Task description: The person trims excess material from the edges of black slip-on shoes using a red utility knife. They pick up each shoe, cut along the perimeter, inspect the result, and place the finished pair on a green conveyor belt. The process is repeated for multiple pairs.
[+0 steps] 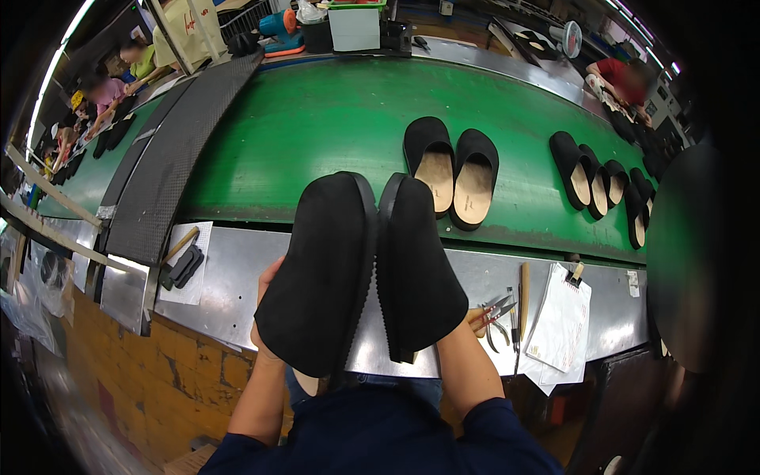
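Two black clogs are raised side by side in front of me, their dark ridged soles turned toward each other. My left hand (267, 286) grips the larger-looking left clog (328, 261) from its outer side, most fingers hidden behind it. The right clog (417, 265) is held up by my right hand (476, 319), largely covered by the shoe. Beside the visible fingers of that hand are red-handled snips (499, 307); whether they are also held cannot be made out. Past the raised clogs, a pair of black clogs (475, 182) with tan insoles rests on the green conveyor belt (317, 111).
More black clogs (570, 162) stand on the belt to the right. Along the metal ledge (237, 253) lie pliers (497, 336), a pen-like tool, a wooden stick and clipped papers (560, 321). A black-headed brush-like tool (186, 265) lies at left. Several people work farther off.
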A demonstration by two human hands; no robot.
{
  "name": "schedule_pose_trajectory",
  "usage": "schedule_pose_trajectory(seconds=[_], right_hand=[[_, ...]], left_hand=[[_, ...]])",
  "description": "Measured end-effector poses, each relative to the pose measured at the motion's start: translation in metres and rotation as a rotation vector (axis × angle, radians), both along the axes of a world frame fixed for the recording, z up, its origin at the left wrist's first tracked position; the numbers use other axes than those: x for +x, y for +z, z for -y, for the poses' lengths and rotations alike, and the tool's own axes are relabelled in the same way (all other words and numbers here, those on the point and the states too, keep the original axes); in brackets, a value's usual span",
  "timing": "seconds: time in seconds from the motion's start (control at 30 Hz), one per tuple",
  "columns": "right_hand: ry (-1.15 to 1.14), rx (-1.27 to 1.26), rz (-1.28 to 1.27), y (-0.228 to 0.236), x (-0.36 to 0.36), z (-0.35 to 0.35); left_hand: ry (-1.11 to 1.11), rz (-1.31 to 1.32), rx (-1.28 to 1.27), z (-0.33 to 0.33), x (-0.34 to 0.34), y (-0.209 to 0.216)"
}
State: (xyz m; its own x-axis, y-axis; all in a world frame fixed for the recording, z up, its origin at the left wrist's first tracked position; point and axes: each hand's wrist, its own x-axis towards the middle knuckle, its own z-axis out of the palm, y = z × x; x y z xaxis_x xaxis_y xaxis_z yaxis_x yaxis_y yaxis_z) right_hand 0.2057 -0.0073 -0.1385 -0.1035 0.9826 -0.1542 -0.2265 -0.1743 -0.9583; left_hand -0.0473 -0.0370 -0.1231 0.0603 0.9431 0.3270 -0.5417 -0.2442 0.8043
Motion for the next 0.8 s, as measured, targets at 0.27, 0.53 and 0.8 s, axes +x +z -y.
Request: schedule_pose_trajectory(seconds=[0.27, 0.53, 0.8], right_hand=[[0.012, -0.062, -0.294, 0.013, -0.006, 0.001], [0.163, -0.174, -0.365, 0.038, -0.007, 0.005], [-0.299, 0.286, 1.447, 0.064, 0.072, 0.086]], left_hand=[[0.058, -0.506, -0.264, -0.006, -0.045, 0.013], [0.088, -0.545, 0.412, -0.030, 0.014, 0.071], [-0.105, -0.439, 0.162, -0.046, 0.027, 0.103]])
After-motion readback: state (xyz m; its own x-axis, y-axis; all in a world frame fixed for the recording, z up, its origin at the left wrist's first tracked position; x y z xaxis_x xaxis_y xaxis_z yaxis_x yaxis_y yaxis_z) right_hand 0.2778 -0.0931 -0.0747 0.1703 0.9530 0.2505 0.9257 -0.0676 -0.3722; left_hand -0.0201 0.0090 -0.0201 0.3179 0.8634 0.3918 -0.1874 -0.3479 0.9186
